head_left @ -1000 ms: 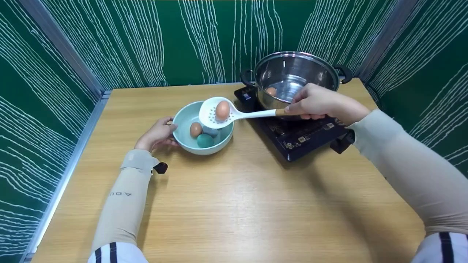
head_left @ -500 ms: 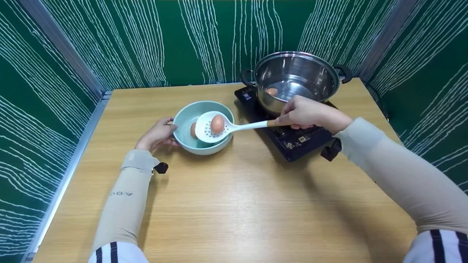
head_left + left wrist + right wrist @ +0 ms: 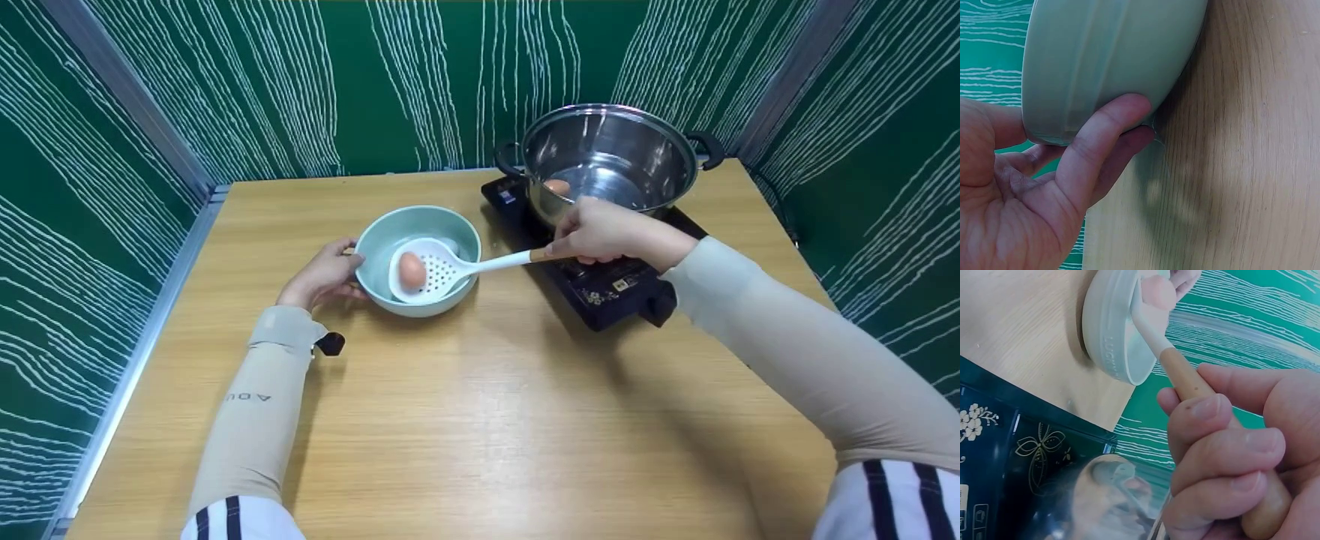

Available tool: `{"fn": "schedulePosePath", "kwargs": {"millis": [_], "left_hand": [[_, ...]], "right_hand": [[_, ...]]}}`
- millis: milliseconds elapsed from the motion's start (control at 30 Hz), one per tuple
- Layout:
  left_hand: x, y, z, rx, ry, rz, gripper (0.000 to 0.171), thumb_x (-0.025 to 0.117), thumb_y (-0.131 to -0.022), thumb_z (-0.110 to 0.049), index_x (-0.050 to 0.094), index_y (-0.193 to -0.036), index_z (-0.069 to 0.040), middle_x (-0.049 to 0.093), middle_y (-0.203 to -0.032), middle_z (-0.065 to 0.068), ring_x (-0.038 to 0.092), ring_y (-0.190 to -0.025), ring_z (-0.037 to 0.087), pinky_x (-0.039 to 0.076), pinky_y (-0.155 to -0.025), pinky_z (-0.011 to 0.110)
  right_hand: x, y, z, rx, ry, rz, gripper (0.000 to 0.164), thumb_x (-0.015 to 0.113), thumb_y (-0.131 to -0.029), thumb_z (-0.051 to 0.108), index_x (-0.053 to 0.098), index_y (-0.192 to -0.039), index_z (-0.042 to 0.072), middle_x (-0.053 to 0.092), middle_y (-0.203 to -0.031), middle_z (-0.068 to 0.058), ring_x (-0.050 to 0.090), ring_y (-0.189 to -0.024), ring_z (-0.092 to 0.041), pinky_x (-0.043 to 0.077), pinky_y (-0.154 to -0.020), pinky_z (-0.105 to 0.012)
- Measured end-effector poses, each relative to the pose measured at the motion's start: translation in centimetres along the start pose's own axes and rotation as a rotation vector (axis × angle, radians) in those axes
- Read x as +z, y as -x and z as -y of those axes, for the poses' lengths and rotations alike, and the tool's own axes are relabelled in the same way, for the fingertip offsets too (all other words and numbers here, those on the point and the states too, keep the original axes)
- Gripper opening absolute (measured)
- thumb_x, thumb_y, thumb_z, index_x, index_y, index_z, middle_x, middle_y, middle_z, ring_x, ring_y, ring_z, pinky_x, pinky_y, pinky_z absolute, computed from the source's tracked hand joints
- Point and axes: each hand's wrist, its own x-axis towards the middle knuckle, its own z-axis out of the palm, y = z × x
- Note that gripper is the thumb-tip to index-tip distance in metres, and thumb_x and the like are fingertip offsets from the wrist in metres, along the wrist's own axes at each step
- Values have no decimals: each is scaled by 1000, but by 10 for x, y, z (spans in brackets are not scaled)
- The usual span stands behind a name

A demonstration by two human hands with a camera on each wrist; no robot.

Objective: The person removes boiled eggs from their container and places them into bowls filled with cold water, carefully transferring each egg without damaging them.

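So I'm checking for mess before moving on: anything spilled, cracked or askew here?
Nothing stands out. The bowl sits flat, steadied by the left hand; the right hand holds the slotted spoon carrying an intact egg. The pot stands level on the cooker.

Letters "AOU", upside down, on the left sleeve (image 3: pixel 247 397); embossed bowl (image 3: pixel 1111 337) lettering unreadable

pot (image 3: pixel 609 161): shiny steel | bowl (image 3: pixel 379 238): glazed ceramic | table (image 3: pixel 480 420): matt wood
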Motion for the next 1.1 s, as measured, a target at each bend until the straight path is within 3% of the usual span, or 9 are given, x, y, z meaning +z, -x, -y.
{"fn": "schedulePosePath", "kwargs": {"millis": [133, 333, 633, 900, 1100], "left_hand": [[0, -2, 2, 19, 7, 7, 49, 35, -118, -17, 32, -165, -3, 50, -151, 28, 70, -110, 26, 68, -83, 34], [-1, -2, 1, 6, -6, 3, 49, 35, -118, -18, 31, -165, -3, 52, -153, 29, 69, -114, 29, 68, -88, 37], [-1, 0, -1, 2, -23, -7, 49, 35, -119, -19, 34, -165, -5, 55, -149, 27, 71, -108, 26, 68, -90, 38], [0, -1, 0, 3, -13, -9, 48, 36, -118, -17, 33, -165, -4, 56, -142, 26, 73, -98, 21, 68, -89, 38], [0, 0, 1, 1, -4, -19, 49, 37, -119, -19, 34, -166, -5, 52, -145, 24, 68, -108, 25, 68, -89, 36]], "right_hand": [[0, -3, 7, -15, 50, -8, 24, 71, -105, 23, 77, -101, 0, 54, -59, 4, 45, -49, -9, 36, -45, -21], [3, -5, 16, -34, 128, -28, 23, 72, -105, 26, 78, -100, 4, 56, -62, 3, 51, -55, -11, 41, -50, -24], [14, 0, 23, -118, 303, -193, 24, 76, -103, 34, 83, -97, 11, 69, -78, -2, 62, -75, -23, 48, -64, -32], [26, 4, 26, -180, 416, -299, 25, 76, -103, 37, 83, -100, 13, 72, -80, -4, 63, -72, -25, 48, -63, -36], [27, 3, 23, -172, 425, -340, 24, 76, -102, 35, 83, -102, 12, 74, -84, -5, 64, -74, -25, 51, -64, -40]]}}
